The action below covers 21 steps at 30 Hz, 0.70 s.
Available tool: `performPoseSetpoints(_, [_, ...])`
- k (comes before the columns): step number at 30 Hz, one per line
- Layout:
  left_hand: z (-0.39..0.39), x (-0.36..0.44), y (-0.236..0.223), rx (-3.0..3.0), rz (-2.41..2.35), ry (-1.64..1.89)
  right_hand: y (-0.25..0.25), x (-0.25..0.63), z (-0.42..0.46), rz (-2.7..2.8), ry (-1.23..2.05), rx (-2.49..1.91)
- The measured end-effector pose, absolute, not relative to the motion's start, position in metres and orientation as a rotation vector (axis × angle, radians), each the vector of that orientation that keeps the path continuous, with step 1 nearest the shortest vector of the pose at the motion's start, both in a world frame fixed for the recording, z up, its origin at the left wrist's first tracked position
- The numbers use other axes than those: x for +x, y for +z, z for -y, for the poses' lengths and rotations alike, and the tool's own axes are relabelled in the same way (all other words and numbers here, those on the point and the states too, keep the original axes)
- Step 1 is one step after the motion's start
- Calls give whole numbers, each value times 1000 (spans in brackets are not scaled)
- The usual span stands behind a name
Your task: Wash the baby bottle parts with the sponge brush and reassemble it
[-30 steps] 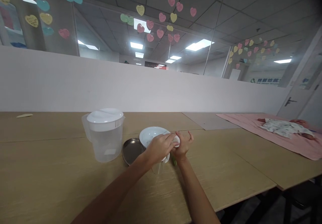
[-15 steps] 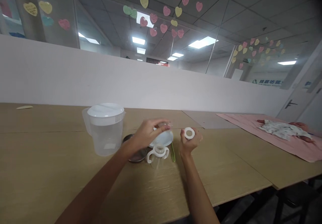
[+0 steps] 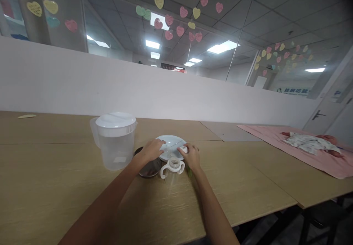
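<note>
Two hands at bowl [image 3: 172, 140]: right hand [image 3: 192, 157] pinches white ring [image 3: 183, 149] near 4 o'clock; left hand [image 3: 151, 151] near 9, grip unclear. Uncapped bottle [image 3: 174, 162] upright at 6; stray wrist could snag handles [image 3: 163, 171], tip it. Loose pinch could drop ring.

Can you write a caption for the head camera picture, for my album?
Two hands reach over a white plate, behind an open bottle with two white handles.
</note>
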<state>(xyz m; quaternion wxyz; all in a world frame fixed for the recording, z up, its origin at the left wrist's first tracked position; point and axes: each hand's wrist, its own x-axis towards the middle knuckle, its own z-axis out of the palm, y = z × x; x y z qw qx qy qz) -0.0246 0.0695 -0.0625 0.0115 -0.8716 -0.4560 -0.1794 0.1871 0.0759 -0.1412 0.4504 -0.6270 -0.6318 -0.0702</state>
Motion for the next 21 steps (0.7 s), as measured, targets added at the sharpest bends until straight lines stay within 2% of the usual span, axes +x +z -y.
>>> performPoseSetpoints(7, [-27, -66, 23, -2250, 1415, -1107, -143, 187, -77, 1691, -127, -1554])
performPoseSetpoints(10, [-15, -103, 43, -1944, 1566, -1266, -145, 186, -77, 1750, -133, -1536])
performPoseSetpoints(17, [-61, -169, 20, -1372, 1770, -1859, -151, 186, -81, 1794, -179, -1547])
performPoseSetpoints(21, [-97, -180, 1, -1132, 1634, -2689, -154, 186, -82, 1781, -212, -1526])
